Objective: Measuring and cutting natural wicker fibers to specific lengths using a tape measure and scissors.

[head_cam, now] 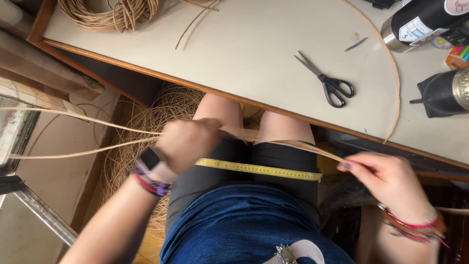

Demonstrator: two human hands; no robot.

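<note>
My left hand is closed around thin rattan strands that trail off to the left, over my lap. My right hand pinches the other end of a flat rattan strip stretched between both hands. A yellow measuring tape lies across my thighs just below the strip. Both wrists carry bracelets, and the left also has a dark watch.
Black-handled scissors lie on the pale table ahead of me. A coil of rattan sits at the table's far left, and loose rattan is heaped on the floor. Dark bottles and a black object stand at right.
</note>
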